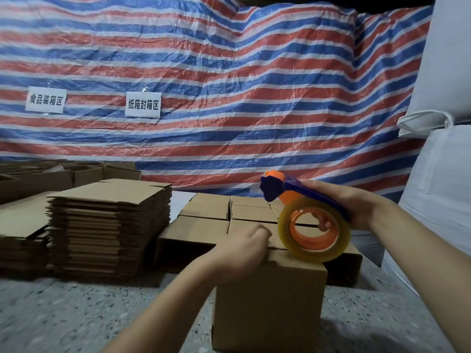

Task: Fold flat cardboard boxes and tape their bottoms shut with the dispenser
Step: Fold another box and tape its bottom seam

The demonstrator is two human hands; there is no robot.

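Head view, nearest first: speckled stone floor [76,314] underfoot. On it, close in, folded cardboard box [270,301] standing upright, bottom flaps turned up.

Left hand [244,248] resting on box's top near far edge, fingers curled down onto the cardboard (pressing or pinching, cannot tell which; nothing else in it).

Right hand [356,202] wrapped around blue handle of tape dispenser [300,207], fingers closed tight on it, one fingertip visible through orange hub. Clear tape roll [314,231] hanging just over box's far right corner, touching or nearly so. Dispenser's blue-and-orange head pointing up and left, clear of the box.

Behind the box, a cluster of finished boxes [204,207] packed side by side. Left of those, tall stack of flat cardboard blanks [109,225]; a lower stack [20,230] farther left, cut by the frame edge. More open boxes [84,174] behind the stacks.

Right edge: big white woven sacks [443,174].

Backdrop: red, white and blue striped tarp [229,72] carrying two white paper signs [142,104] with Chinese characters.
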